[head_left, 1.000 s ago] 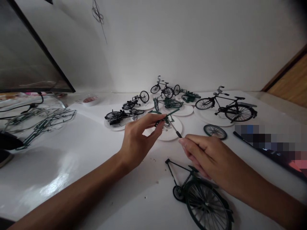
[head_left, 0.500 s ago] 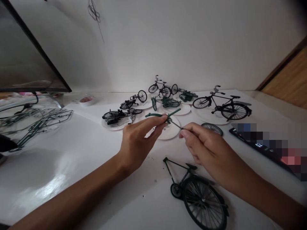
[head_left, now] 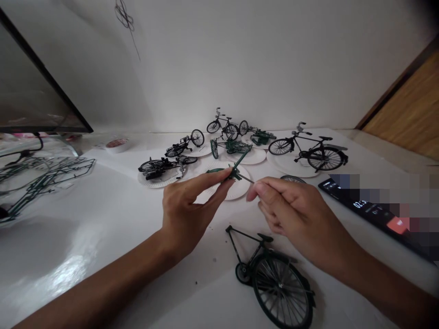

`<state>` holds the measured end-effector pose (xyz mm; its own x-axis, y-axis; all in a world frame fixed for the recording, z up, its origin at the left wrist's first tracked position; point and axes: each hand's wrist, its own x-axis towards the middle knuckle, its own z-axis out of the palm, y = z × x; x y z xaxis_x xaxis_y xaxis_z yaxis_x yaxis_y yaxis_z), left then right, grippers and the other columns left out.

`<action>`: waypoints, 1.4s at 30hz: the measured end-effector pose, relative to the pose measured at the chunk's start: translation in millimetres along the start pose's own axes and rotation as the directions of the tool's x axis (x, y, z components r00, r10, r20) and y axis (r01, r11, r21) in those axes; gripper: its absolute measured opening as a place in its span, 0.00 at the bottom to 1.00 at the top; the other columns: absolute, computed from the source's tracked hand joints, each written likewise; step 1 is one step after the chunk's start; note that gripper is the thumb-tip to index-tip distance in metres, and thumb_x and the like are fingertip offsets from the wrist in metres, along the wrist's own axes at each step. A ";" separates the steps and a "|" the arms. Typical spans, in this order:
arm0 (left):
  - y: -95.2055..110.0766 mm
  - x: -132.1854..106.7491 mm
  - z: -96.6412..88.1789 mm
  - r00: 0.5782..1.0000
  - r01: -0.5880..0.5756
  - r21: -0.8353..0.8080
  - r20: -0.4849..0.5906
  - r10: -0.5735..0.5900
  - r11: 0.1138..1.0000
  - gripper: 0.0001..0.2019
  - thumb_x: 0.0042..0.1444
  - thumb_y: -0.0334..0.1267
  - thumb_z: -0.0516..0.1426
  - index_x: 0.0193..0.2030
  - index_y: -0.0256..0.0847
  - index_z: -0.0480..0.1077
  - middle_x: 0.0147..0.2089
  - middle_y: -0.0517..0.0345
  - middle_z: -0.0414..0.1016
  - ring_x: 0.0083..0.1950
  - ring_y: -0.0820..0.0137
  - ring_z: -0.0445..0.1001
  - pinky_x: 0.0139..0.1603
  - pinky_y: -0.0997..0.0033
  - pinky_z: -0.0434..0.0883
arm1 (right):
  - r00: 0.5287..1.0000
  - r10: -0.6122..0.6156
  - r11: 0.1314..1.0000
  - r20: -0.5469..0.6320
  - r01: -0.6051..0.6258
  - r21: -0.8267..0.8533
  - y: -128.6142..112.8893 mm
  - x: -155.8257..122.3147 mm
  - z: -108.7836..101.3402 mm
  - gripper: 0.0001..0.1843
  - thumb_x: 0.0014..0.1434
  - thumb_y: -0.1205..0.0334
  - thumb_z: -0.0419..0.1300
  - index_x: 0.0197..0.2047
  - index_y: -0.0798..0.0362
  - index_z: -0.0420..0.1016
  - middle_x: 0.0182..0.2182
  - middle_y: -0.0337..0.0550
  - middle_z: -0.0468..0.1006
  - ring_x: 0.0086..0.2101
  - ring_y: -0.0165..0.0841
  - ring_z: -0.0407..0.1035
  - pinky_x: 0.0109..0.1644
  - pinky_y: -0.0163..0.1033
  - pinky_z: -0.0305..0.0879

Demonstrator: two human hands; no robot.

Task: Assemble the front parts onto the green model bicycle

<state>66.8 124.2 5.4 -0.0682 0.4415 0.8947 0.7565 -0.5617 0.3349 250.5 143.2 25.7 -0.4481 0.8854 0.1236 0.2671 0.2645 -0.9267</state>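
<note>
My left hand pinches a small green model-bicycle part between thumb and fingertips. It looks like a front fork with a curved mudguard; one straight bar sticks up to the right. My right hand is closed on a thin dark rod whose far end meets the green part. I cannot tell whether the rod belongs to that part or is separate. Below the hands, a partly built model bicycle with a saddle and rear wheel lies on its side on the white table.
Paper plates at the back hold several black and green model bicycles. A complete black bicycle stands right of centre. At right lies a phone. Green frame parts lie at left below a monitor. A small round container stands behind.
The green part has turned in my left fingers, its straight bar now pointing more steeply up. My right hand remains on the rod, closer to the part. The camera view has shifted slightly right.
</note>
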 end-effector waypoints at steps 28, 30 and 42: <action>1.0 3.4 -5.4 0.997 -0.020 -0.069 0.078 0.025 0.997 0.08 0.56 0.32 0.65 0.43 0.46 0.79 0.38 0.64 0.84 0.34 0.69 0.83 0.33 0.75 0.82 | 0.994 0.080 0.958 0.071 -0.097 0.270 1.9 1.0 5.2 0.13 0.66 0.50 0.57 0.36 0.51 0.68 0.18 0.28 0.55 0.18 0.23 0.48 0.20 0.30 0.48; 1.9 3.0 -4.1 0.996 0.037 -0.070 0.079 -0.032 0.997 0.08 0.56 0.33 0.65 0.42 0.46 0.80 0.38 0.64 0.84 0.35 0.69 0.84 0.36 0.73 0.83 | 0.992 -0.065 0.997 -0.104 0.068 0.033 3.9 1.3 6.4 0.08 0.66 0.54 0.58 0.40 0.50 0.69 0.22 0.32 0.64 0.21 0.25 0.56 0.24 0.32 0.53; 6.4 2.1 -3.0 0.989 0.108 -0.123 0.118 -0.093 0.987 0.09 0.53 0.28 0.66 0.41 0.43 0.79 0.39 0.64 0.84 0.35 0.69 0.84 0.37 0.75 0.83 | 0.978 -0.185 0.968 -0.099 0.164 -0.189 0.6 0.6 8.3 0.14 0.69 0.55 0.52 0.34 0.51 0.72 0.21 0.35 0.63 0.22 0.27 0.57 0.25 0.36 0.52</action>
<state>69.6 119.4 10.3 -0.0612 0.5714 0.8184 0.6590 -0.5927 0.4631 243.4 140.6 22.3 -0.4031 0.8545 0.3276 0.3460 0.4737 -0.8099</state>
